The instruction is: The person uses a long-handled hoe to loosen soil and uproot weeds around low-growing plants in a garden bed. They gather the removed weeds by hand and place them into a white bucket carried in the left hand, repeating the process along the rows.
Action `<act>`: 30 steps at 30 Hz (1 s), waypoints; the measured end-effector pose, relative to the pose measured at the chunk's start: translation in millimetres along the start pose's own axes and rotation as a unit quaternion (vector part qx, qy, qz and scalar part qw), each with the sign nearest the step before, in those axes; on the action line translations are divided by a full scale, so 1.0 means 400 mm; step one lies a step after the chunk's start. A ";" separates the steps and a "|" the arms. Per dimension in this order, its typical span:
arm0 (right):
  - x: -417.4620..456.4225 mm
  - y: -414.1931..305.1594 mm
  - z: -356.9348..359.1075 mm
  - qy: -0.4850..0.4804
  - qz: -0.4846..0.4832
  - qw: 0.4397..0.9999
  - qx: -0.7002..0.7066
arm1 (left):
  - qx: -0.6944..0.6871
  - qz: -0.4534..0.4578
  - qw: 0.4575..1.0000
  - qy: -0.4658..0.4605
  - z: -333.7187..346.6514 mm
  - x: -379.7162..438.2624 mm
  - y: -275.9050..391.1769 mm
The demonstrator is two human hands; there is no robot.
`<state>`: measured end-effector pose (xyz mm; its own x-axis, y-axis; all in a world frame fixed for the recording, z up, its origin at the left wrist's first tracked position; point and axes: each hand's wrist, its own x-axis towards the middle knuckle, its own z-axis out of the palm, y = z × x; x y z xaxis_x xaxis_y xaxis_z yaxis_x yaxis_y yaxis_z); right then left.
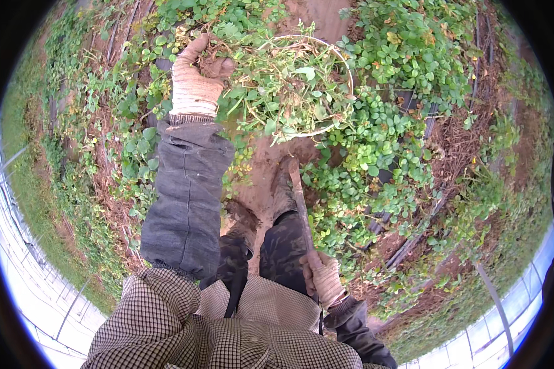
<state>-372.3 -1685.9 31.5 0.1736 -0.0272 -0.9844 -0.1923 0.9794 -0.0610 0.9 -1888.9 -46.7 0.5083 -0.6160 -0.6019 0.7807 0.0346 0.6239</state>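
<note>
My left hand point(202, 76), in a soiled knitted work glove, is closed around a clump of dry, tangled plant stems point(214, 53) at the upper left. Just right of it stands a round container with a pale rim point(349, 76), heaped with pulled green weeds point(300, 87). Low on the right, my right hand point(324, 276), also gloved, grips the wooden handle of a tool point(303, 212). The handle points up toward the container. Its far end lies over my right boot, and the tool's working part cannot be made out clearly.
Leafy low crop plants point(392, 50) grow in rows on both sides, partly over dark plastic sheeting point(431, 120). A bare soil path point(258, 161) runs between them, under my muddy boots point(242, 221). Dry stems point(461, 143) lie at the right. Greenhouse framework point(494, 295) shows at the edges.
</note>
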 end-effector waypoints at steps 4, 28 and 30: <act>0.017 -0.009 -0.040 -0.003 0.000 1.000 0.009 | 0.160 0.045 0.986 0.028 0.023 -0.040 -0.079; 0.066 -0.032 0.033 0.037 -0.019 0.998 -0.046 | 0.486 0.261 0.822 -0.143 -0.079 -0.260 -0.154; 0.063 -0.048 0.058 0.037 -0.020 0.997 -0.064 | 0.440 0.213 0.872 0.032 -0.221 -0.254 -0.042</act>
<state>-342.0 -1700.8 11.7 0.1132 -0.0856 -0.9899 -0.3082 0.9441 -0.1169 -31.9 -1757.3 -40.1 0.7246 -0.6491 -0.2315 -0.0511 -0.3855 0.9213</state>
